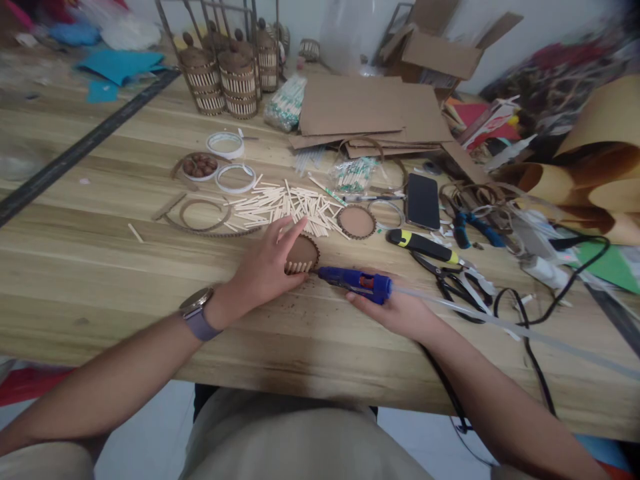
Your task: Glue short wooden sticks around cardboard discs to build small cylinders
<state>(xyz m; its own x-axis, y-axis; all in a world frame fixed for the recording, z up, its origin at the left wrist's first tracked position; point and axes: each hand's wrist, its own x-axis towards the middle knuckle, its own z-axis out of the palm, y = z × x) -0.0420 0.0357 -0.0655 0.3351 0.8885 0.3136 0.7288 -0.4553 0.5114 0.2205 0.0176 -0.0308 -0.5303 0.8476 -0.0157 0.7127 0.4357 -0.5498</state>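
Note:
My right hand (pixel 400 310) is wrapped round a blue glue gun (pixel 355 280), with a long clear glue stick (pixel 450 303) trailing from its back end. The nozzle points left at the edge of a round brown cardboard disc (pixel 303 250) with a ridged rim. Short pale sticks (pixel 297 267) stand in a row along the disc's near edge. Beside the disc is my left hand (pixel 265 263), its fingers spread apart and its thumb by the near rim. Part of the disc is hidden behind this hand. Behind it lies a loose pile of cut wooden sticks (pixel 280 203).
A second ridged disc (pixel 357 221), a phone (pixel 423 201), a yellow-black cutter (pixel 423 245), scissors (pixel 457 287) and blue-handled pliers (pixel 475 229) lie to the right. A black cord (pixel 530 360) crosses the table's right side. Cardboard sheets (pixel 350 103) and stick-walled lanterns (pixel 239 80) stand at the back.

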